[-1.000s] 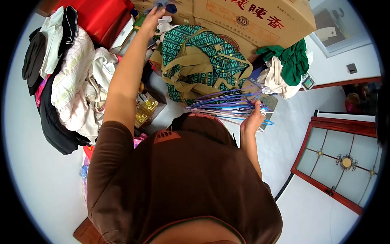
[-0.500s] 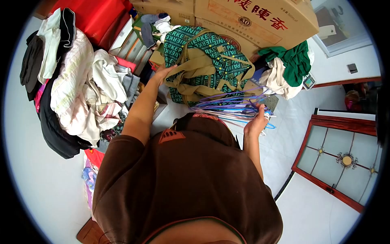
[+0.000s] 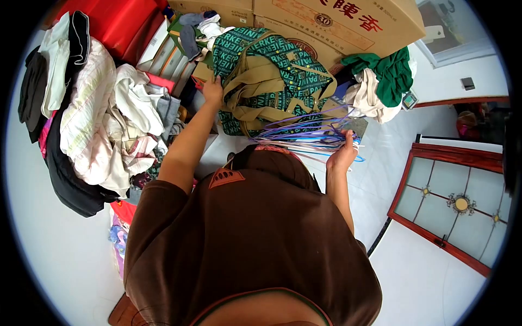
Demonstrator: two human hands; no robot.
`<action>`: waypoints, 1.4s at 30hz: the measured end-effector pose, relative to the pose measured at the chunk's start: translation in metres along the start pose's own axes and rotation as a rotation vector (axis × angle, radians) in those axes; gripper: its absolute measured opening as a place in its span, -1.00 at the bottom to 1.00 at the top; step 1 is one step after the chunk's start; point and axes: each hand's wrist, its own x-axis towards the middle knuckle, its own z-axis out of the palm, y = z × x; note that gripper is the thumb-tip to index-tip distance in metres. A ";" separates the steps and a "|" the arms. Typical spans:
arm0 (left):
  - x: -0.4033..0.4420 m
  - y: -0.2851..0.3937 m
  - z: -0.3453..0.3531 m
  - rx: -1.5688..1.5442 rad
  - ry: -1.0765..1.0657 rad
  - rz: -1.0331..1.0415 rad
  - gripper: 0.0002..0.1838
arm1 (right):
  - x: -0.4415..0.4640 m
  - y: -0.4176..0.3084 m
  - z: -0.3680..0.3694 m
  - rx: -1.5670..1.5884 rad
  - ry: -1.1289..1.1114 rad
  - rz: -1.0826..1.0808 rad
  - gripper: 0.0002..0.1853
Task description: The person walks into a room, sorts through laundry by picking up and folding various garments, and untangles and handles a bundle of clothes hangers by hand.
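A green and black patterned bag [image 3: 272, 60] with tan straps lies in front of the cardboard boxes. My left hand [image 3: 212, 91] is closed on the left edge of this bag. A bundle of thin purple, blue and white hangers [image 3: 299, 136] is spread across the bag's near side. Closed around the right end of the bundle is my right hand [image 3: 342, 155]. Dark and white small cloths [image 3: 190, 38] lie just beyond my left hand.
Piled clothes [image 3: 92, 119] stand at the left, below a red bag [image 3: 111, 27]. Large cardboard boxes [image 3: 304, 19] are at the back. Green cloth [image 3: 391, 76] and beige cloth lie at the right, with a red-framed glass door [image 3: 451, 198] farther right.
My left hand has come back from the small cloths to the patterned bag's left edge, and the dark cloth it held now lies there. My right hand still holds the hangers.
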 end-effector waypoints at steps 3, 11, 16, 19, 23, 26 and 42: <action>-0.021 0.017 0.006 -0.165 0.130 0.048 -0.57 | 0.000 0.000 0.001 -0.014 0.005 0.002 -0.78; -0.059 0.094 -0.046 -0.300 -0.361 -0.117 -0.32 | 0.005 0.001 0.001 -0.035 0.013 0.003 -0.74; -0.040 0.055 -0.019 -0.528 -0.334 -0.026 -0.32 | 0.010 0.006 -0.002 -0.050 -0.022 0.007 -0.75; -0.072 0.080 -0.029 -0.558 -0.324 0.067 -0.37 | 0.007 0.001 -0.003 -0.059 -0.025 0.011 -0.74; -0.102 0.088 -0.039 -0.780 -0.467 0.052 -0.58 | 0.009 0.001 -0.018 -0.092 -0.019 -0.007 -0.70; -0.124 0.091 -0.041 -0.822 -0.604 0.053 -0.63 | 0.004 -0.001 -0.025 -0.132 0.005 0.005 -0.69; -0.164 0.048 -0.028 -0.583 -0.599 0.280 -0.63 | -0.034 0.014 -0.059 -0.259 0.203 0.091 -0.66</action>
